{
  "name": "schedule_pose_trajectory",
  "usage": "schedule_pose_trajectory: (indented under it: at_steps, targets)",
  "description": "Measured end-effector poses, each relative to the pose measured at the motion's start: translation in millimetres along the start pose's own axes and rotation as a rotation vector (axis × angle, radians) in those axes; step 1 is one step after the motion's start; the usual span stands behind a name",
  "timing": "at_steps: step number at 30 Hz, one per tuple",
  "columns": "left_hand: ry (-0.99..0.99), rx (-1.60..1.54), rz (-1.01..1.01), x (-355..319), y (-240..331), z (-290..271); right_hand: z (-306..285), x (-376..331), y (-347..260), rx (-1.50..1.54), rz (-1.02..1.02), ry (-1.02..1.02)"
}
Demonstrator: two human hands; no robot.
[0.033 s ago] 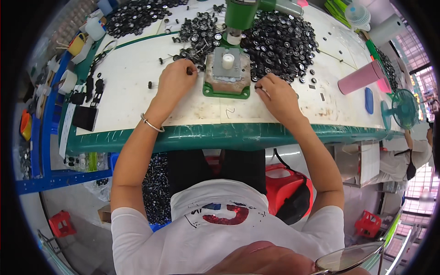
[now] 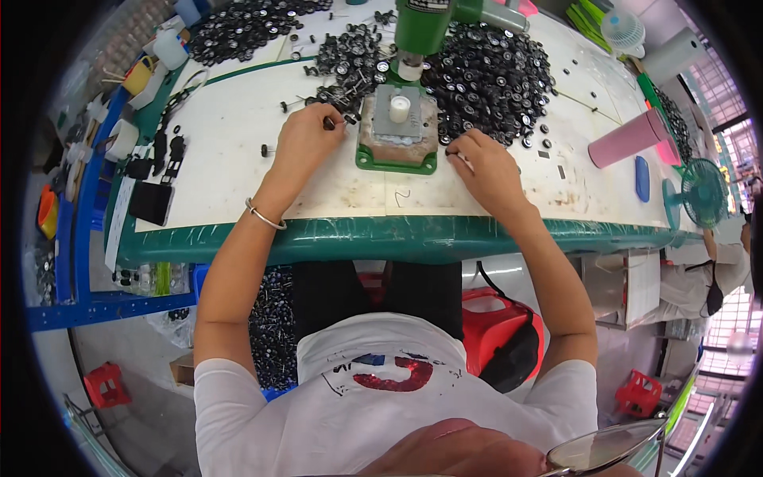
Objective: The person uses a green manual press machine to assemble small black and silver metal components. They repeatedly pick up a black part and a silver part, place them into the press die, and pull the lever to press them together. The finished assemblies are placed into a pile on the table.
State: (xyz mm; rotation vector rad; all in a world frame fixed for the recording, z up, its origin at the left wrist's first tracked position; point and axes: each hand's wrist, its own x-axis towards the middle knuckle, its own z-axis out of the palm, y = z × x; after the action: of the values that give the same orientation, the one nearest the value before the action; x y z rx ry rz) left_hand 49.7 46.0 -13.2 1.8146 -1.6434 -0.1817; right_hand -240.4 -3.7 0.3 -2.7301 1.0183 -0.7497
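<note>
A green hand press stands in the middle of the table, its ram [image 2: 410,63] above a white round holder [image 2: 400,109] on a grey metal plate [image 2: 385,127]. Just left of the press base [image 2: 397,163], my left hand [image 2: 308,143] is closed on a small black wheel with a metal pin [image 2: 328,123]. On the other side, my right hand [image 2: 491,168] pinches a small dark round piece, mostly hidden by the fingertips. Beyond it spreads a heap of black wheels [image 2: 489,79], and a pile of black pinned parts [image 2: 350,60] lies past my left hand.
A pink tumbler [image 2: 628,138] lies at the right, near a blue flat case [image 2: 641,179] and a green fan [image 2: 704,193]. At the left are a black phone-like slab [image 2: 151,203] and a yellow cup [image 2: 138,77]. Green edging [image 2: 373,238] runs along the table front.
</note>
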Motion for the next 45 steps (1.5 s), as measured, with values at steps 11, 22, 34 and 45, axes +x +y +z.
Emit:
schedule_pose_trajectory:
  at_steps: [11,22,34,45]
  targets:
    - [-0.031,-0.958,-0.367,2,9,-10,14,78,-18,0.716,0.253,0.041]
    - [-0.079,-1.286,-0.233,7,-3,-9,29,92,-21,0.899,0.468,-0.109]
    - [-0.175,-0.894,-0.227,-14,14,-25,10,73,-94,0.597,0.016,0.102]
    - [0.202,-0.077,0.103,-33,-5,-33,17,82,-91,0.757,0.123,0.052]
